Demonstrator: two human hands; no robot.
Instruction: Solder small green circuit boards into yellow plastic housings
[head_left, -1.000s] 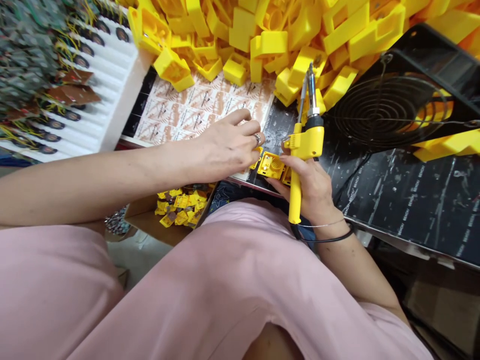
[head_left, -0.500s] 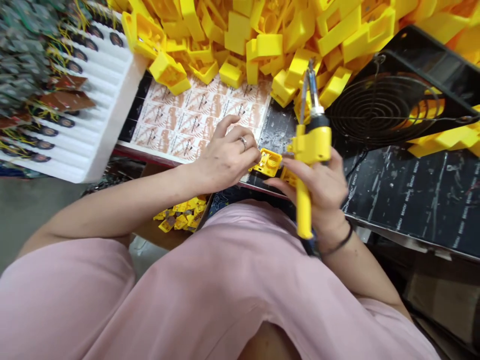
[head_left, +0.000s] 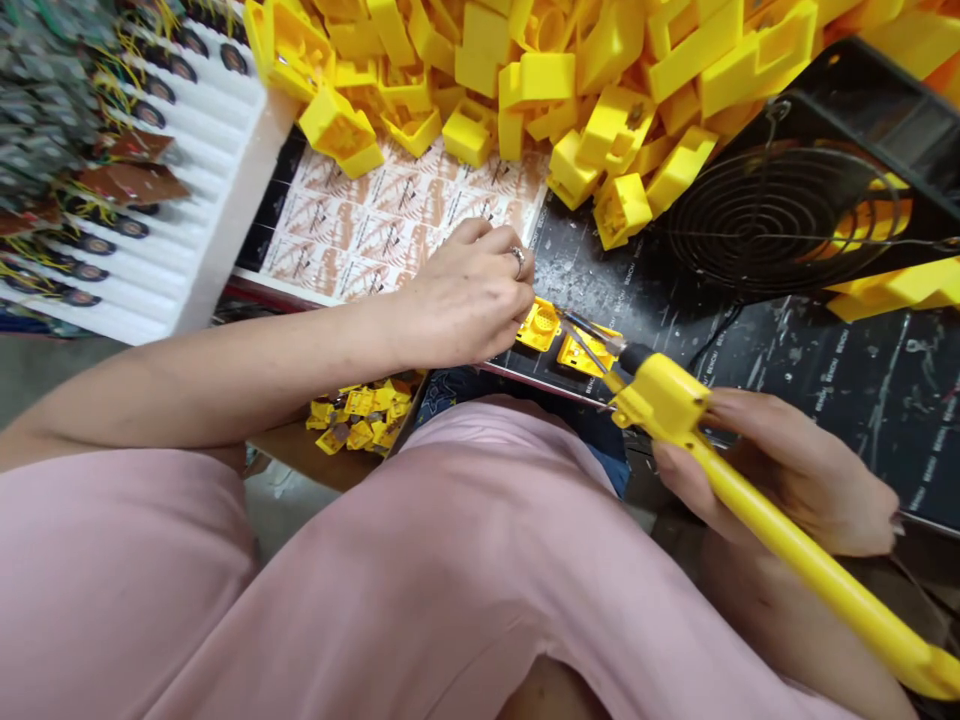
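Note:
My right hand (head_left: 795,460) is wrapped round a yellow soldering iron (head_left: 667,400) with a thin feed tube beside its metal barrel. Its tip points left and reaches the right edge of a small open yellow plastic housing (head_left: 541,324); whether it touches I cannot tell. My left hand (head_left: 480,290), with a ring on one finger, has its fingers closed on the left side of that housing and hides part of it. A second yellow housing (head_left: 581,352) lies just to the right, partly behind the iron's barrel.
Yellow plastic cases (head_left: 480,60) are heaped along the back. A black fan (head_left: 750,220) with a wire grille stands at right. On the left, a white foam tray (head_left: 217,200) holds wired round parts. Below my left forearm, a box contains small yellow pieces (head_left: 364,415).
The soldering iron has swung from upright to pointing left, its tip coming down to the housing. My right hand has moved right and nearer to me. My left hand now covers more of the housing.

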